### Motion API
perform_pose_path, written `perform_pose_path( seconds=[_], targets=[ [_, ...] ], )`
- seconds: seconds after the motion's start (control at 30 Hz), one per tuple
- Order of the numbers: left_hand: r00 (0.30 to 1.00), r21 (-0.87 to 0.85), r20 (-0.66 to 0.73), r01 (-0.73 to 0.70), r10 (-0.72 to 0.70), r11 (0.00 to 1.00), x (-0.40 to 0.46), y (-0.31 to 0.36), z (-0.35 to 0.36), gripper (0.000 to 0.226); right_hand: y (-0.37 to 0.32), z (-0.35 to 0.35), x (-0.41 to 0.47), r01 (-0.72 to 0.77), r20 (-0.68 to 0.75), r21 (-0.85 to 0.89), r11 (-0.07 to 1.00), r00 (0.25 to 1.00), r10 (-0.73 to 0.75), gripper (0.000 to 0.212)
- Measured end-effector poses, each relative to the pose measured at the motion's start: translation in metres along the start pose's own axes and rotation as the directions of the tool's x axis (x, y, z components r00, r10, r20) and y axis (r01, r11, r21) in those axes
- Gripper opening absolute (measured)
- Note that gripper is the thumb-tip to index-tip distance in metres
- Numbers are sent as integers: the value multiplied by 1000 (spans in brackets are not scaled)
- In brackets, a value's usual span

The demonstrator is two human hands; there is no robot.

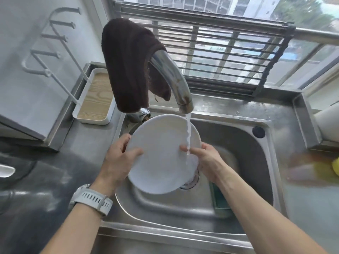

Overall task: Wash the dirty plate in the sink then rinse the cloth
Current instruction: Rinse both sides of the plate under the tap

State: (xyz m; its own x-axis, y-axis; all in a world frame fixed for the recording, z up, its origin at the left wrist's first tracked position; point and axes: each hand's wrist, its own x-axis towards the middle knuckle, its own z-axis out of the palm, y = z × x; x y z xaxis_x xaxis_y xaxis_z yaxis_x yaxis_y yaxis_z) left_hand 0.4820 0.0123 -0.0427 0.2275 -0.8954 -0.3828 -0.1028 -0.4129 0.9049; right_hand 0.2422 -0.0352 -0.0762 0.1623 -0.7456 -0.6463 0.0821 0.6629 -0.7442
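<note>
A white plate (161, 156) is held tilted above the steel sink (244, 143). My left hand (117, 158) grips its left rim, thumb on the face and fingers behind. My right hand (205, 160) holds the right rim, thumb on the face. Water runs from the chrome tap (174, 77) onto the plate's right side by my right thumb. A dark brown cloth (128, 65) hangs draped over the tap's neck.
A green sponge (220, 200) lies in the sink at the right, near the drain (192, 178). A white tray with a wooden base (95, 99) and a white rack (51, 52) stand at the back left. Something yellow (335, 165) sits at the right edge.
</note>
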Motion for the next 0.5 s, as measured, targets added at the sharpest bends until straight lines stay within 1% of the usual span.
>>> perform_pose_path(
  seconds=[0.03,0.07,0.1,0.17,0.2,0.23,0.27,0.3,0.33,0.37,0.4,0.43,0.47,0.5],
  targets=[
    [1000,-16,1,5,-5,1000,-1,-4,-2,9,-2,-2,-5,72,-3,-42,996,997,-72,28],
    [1000,-15,-5,3,-3,1000,-1,-10,-3,9,-3,-3,-13,151,12,-94,984,989,-150,20],
    [1000,13,-9,-16,16,1000,-1,-15,-2,9,-4,-5,-21,241,48,-147,959,970,-237,14],
    [999,62,-10,-40,41,997,-1,-25,4,8,-2,-8,-42,440,128,-257,860,898,-421,12],
    [1000,51,-14,-22,22,998,0,-30,10,15,1,-12,-51,534,153,-344,772,843,-515,16],
    [999,-11,-19,33,-33,999,0,-31,19,21,6,-15,-59,608,176,-451,653,778,-603,24],
    [992,-128,-18,121,-124,984,0,-29,29,26,10,-20,-66,651,205,-550,523,713,-671,35],
    [975,-275,10,218,-224,936,-2,-26,40,28,15,-25,-71,666,234,-625,407,657,-717,46],
    [951,-414,72,303,-301,859,-6,-22,51,29,20,-31,-76,664,258,-676,319,619,-742,54],
    [923,-523,152,378,-352,764,-9,-19,60,30,24,-36,-80,654,276,-712,256,595,-755,58],
    [894,-597,234,443,-383,669,-12,-14,67,37,27,-42,-83,637,287,-743,206,582,-761,59],
    [862,-642,320,502,-392,580,-14,-9,72,50,30,-49,-85,611,299,-775,160,577,-760,60],
    [842,-668,384,536,-378,516,-14,-7,74,64,34,-56,-85,577,311,-808,116,586,-748,68],
    [835,-674,424,550,-352,493,-13,-4,77,71,38,-63,-83,549,329,-832,78,602,-727,80]
  ],
)
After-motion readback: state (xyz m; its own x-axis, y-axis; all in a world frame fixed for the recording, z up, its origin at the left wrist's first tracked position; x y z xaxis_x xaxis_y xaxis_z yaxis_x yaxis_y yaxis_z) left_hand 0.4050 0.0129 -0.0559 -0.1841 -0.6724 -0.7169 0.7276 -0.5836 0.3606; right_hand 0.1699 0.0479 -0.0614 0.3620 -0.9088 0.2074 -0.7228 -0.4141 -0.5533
